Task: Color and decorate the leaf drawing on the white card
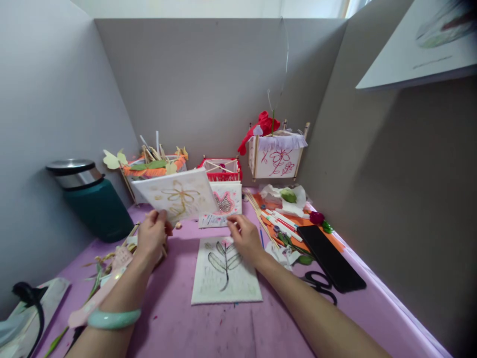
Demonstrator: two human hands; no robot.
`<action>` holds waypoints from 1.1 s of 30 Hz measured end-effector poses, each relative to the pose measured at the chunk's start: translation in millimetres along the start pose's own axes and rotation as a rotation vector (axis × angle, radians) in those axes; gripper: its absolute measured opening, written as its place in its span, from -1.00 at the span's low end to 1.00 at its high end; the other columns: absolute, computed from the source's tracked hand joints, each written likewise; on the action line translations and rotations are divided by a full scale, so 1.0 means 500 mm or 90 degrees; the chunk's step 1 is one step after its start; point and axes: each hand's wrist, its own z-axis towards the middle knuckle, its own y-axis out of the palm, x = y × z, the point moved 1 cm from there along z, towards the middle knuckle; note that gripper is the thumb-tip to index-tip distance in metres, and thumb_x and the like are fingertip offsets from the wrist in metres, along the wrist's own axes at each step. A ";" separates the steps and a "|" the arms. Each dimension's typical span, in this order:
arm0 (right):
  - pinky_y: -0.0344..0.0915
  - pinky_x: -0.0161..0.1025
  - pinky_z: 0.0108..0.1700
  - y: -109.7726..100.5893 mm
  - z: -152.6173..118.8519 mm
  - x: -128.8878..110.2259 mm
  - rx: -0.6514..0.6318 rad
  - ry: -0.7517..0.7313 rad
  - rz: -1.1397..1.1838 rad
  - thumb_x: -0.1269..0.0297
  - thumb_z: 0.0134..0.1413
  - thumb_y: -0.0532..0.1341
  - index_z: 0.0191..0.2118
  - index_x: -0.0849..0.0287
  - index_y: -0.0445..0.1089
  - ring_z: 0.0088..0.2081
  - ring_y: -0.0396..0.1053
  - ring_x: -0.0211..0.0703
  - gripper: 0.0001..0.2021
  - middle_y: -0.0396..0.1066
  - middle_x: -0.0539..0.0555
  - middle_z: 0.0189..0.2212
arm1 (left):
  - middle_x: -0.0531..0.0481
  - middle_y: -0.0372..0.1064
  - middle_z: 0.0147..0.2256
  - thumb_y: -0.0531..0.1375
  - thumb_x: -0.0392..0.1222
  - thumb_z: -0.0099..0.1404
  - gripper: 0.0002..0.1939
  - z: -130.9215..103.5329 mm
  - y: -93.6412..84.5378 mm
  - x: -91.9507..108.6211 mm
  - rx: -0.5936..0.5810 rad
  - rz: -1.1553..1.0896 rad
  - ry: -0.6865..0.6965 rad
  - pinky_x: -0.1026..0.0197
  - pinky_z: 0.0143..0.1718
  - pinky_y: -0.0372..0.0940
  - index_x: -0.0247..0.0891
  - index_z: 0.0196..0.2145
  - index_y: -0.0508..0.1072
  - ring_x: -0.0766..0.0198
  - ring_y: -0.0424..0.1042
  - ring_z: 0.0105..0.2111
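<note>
My left hand (151,236), with a pale green bangle on its wrist, grips the lower left corner of a white panel (201,191) that bears a golden flower drawing. The panel is raised and tilted above the table. My right hand (246,238) is just over the upper right edge of another white panel (208,288), its fingers loosely bent and nothing visible in them. That second panel lies flat and shows a dark-stemmed leafy plant with a pink bloom. Behind the hands stands a panel with a pink-outlined butterfly-like picture (236,196), partly covered by the raised one.
At the back stand decorated stick-framed boxes, one with a red flower (283,166). A teal bottle (99,209) is at left. Markers (286,223), sticks, a phone (331,258) and scissors (320,283) lie at right. Grey partitions enclose the purple-covered table (223,333).
</note>
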 end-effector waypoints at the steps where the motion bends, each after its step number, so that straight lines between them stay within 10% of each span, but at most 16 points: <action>1: 0.26 -0.24 -0.22 -0.005 0.004 0.014 0.039 0.037 -0.023 0.29 0.16 0.03 -0.20 0.16 0.35 -0.30 0.37 -0.16 -0.81 0.40 0.10 -0.27 | 0.16 0.23 -0.70 0.10 -0.02 0.14 -0.78 0.000 -0.009 0.004 0.011 -0.053 -0.009 0.34 -0.66 0.13 -0.22 -0.50 0.26 0.37 0.21 -0.71; 12: 0.29 -0.21 -0.30 0.013 0.036 0.128 0.042 0.266 -0.074 0.33 -0.05 0.13 -0.24 0.20 0.37 -0.38 0.42 -0.10 -0.79 0.48 0.11 -0.38 | 0.15 0.18 -0.72 0.08 -0.01 0.19 -0.72 -0.009 -0.024 0.010 0.058 -0.022 0.048 0.38 -0.71 0.06 -0.23 -0.56 0.22 0.43 0.13 -0.73; 19: 0.26 -0.26 -0.34 -0.028 0.047 0.096 0.090 0.188 -0.027 0.24 -0.02 0.12 -0.34 0.17 0.32 -0.44 0.35 -0.18 -0.86 0.41 0.03 -0.45 | 0.20 0.11 -0.77 0.07 -0.08 0.19 -0.78 -0.015 -0.020 0.017 0.035 -0.022 0.011 0.40 -0.75 0.02 -0.22 -0.53 0.18 0.44 0.08 -0.78; 24: 0.24 -0.27 -0.42 -0.092 0.070 0.097 0.315 0.126 0.090 0.18 0.04 0.12 -0.27 0.18 0.24 -0.52 0.28 -0.23 -0.81 0.32 -0.03 -0.51 | 0.23 0.06 -0.80 0.07 -0.06 0.18 -0.77 -0.015 -0.008 0.002 0.010 -0.123 -0.044 0.39 -0.76 -0.05 -0.19 -0.52 0.12 0.44 0.02 -0.80; 33: 0.25 -0.24 -0.34 -0.126 0.086 0.111 0.397 0.120 0.084 0.20 0.01 0.15 -0.32 0.16 0.21 -0.46 0.29 -0.21 -0.83 0.30 -0.02 -0.49 | 0.15 0.14 -0.75 0.00 -0.03 0.20 -0.74 0.015 0.062 -0.046 -0.115 0.185 0.040 0.31 -0.59 0.07 -0.20 -0.54 0.25 0.33 0.19 -0.68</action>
